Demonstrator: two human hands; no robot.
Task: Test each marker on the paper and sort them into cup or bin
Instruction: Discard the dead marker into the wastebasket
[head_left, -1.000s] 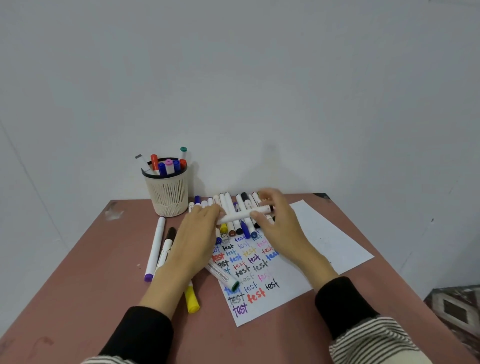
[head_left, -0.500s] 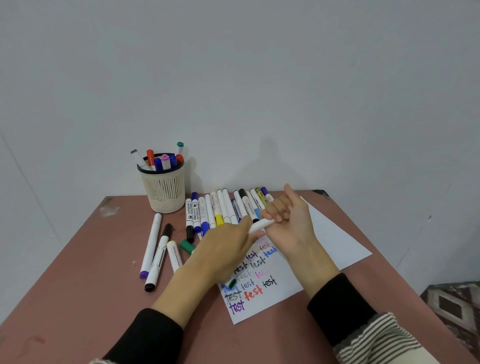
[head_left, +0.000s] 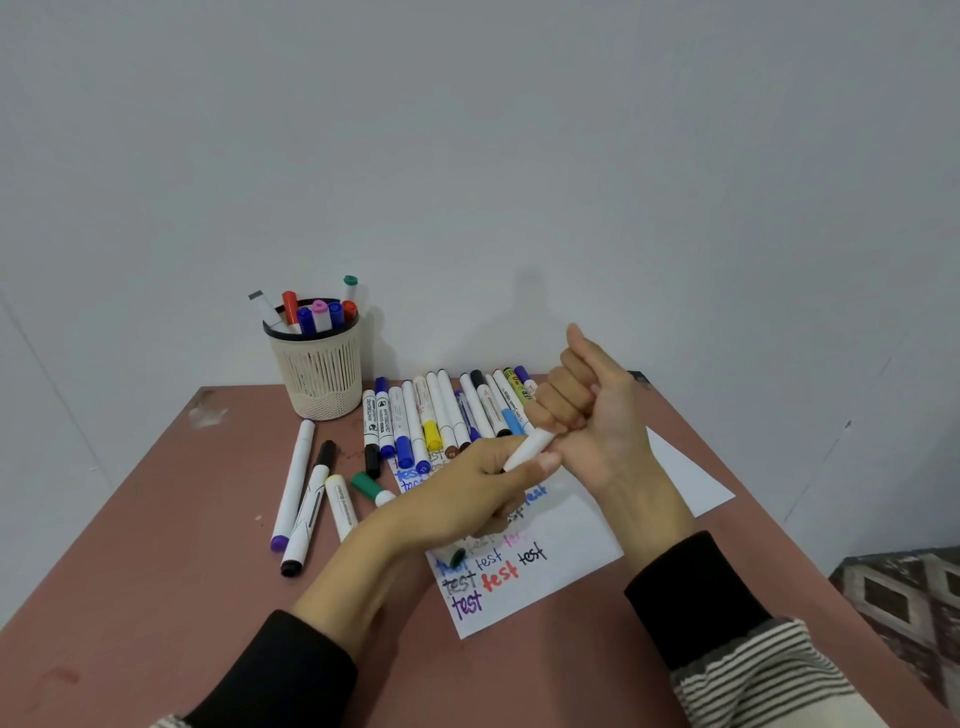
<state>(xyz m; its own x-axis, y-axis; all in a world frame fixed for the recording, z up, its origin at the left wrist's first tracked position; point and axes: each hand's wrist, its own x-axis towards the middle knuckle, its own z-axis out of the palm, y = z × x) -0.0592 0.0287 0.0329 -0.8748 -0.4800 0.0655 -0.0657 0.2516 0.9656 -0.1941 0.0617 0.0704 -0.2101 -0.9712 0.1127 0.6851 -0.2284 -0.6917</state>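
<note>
Gripping one white-barrelled marker (head_left: 530, 450) between them, the left hand (head_left: 467, 499) curls round its lower barrel while the right hand (head_left: 587, 415) fists over the upper end, probably to pull the cap off; the cap itself is hidden. They hover above the white sheet of paper (head_left: 571, 540) covered in coloured "test" words, near the tabletop's (head_left: 156, 571) middle. Untested capped markers (head_left: 441, 415) line its far edge, handy, beside the cream slatted plastic cup (head_left: 319, 374) already holding several.
</note>
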